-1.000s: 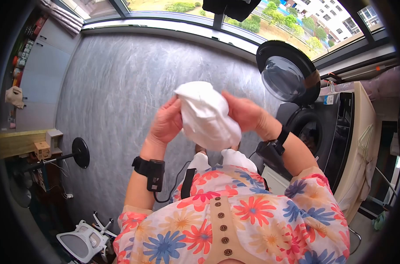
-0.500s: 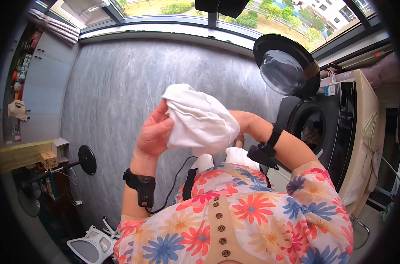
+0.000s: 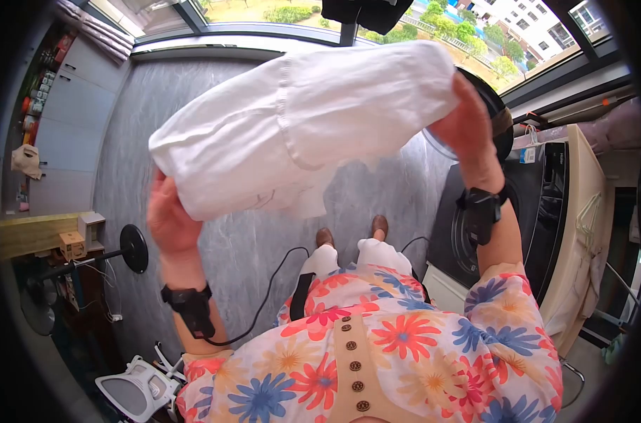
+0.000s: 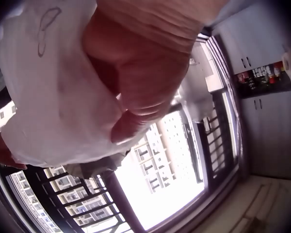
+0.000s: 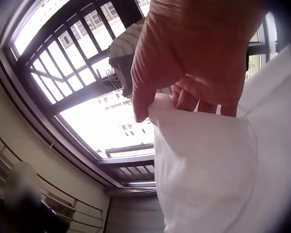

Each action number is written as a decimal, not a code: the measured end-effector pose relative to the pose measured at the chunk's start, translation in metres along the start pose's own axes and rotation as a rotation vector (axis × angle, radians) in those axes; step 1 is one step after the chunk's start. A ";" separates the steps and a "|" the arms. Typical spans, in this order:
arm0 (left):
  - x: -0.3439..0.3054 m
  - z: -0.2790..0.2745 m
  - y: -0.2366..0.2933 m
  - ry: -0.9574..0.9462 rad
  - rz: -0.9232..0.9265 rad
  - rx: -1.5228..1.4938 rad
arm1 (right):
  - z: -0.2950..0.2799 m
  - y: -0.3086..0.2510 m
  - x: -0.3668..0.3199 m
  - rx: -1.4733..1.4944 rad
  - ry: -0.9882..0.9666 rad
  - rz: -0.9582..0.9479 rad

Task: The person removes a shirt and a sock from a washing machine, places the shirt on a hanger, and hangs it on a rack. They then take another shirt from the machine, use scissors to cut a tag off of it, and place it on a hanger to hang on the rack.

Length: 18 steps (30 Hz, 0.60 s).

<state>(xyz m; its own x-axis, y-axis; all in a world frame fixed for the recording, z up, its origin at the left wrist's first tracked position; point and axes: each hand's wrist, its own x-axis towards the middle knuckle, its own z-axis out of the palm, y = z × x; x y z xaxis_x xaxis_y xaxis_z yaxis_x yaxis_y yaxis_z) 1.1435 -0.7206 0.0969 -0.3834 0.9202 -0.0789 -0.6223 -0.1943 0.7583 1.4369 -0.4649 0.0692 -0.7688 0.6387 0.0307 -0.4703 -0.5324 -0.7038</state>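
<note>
A white cloth garment [image 3: 320,106] with a stitched seam and a faint dark print is stretched wide in front of me, above the floor. My left hand [image 3: 172,215] grips its lower left end; in the left wrist view the thumb lies against the fabric. At the upper right end my right hand [image 3: 468,120] pinches the garment's edge. The right wrist view shows that thumb and the fingers [image 5: 184,99] on either side of the cloth.
A dark front-loading washing machine [image 3: 507,211] stands at the right, its open round door [image 3: 502,134] partly behind my right hand. On the left are grey cabinets [image 3: 70,127], a barbell [image 3: 132,248] and a white chair [image 3: 138,389]. Windows [image 3: 264,13] line the far side.
The bunched garment has been spread out wide and raised. My left hand has moved left and my right hand up and to the right, both keeping hold of the cloth.
</note>
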 end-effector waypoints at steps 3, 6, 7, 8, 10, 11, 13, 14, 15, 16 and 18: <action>0.001 -0.039 -0.057 -0.018 -0.109 -0.202 | 0.020 0.038 -0.008 -0.135 0.010 0.301; 0.005 -0.042 -0.030 -0.053 -0.100 -0.088 | -0.002 -0.005 -0.010 -0.148 0.009 0.170; 0.011 -0.039 -0.022 -0.091 -0.091 -0.064 | 0.003 -0.020 -0.009 -0.225 0.081 0.116; 0.014 -0.030 -0.016 -0.113 -0.043 -0.005 | -0.006 -0.024 -0.011 -0.235 0.090 0.166; 0.018 -0.027 -0.007 -0.130 -0.047 0.003 | -0.005 -0.019 -0.018 -0.279 0.109 0.174; 0.019 -0.028 -0.003 -0.145 -0.054 0.014 | -0.005 -0.017 -0.021 -0.319 0.129 0.183; 0.018 -0.029 0.004 -0.135 -0.058 0.080 | -0.011 -0.024 -0.022 -0.378 0.134 0.234; 0.017 -0.027 0.004 -0.124 -0.056 0.140 | -0.021 -0.031 -0.022 -0.408 0.153 0.286; 0.016 -0.024 0.004 -0.128 -0.060 0.143 | -0.025 -0.036 -0.021 -0.440 0.170 0.338; 0.014 -0.019 0.003 -0.082 -0.052 0.140 | -0.025 -0.037 -0.020 -0.460 0.156 0.320; 0.011 -0.009 0.005 -0.038 -0.044 0.144 | -0.019 -0.047 -0.020 -0.399 0.156 0.208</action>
<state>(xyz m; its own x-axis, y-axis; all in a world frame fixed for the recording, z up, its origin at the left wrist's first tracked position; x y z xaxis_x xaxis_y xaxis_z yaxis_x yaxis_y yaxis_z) 1.1304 -0.7150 0.0935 -0.3302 0.9394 -0.0921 -0.5327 -0.1049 0.8398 1.4826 -0.4426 0.0880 -0.7405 0.6331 -0.2254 -0.0866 -0.4225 -0.9022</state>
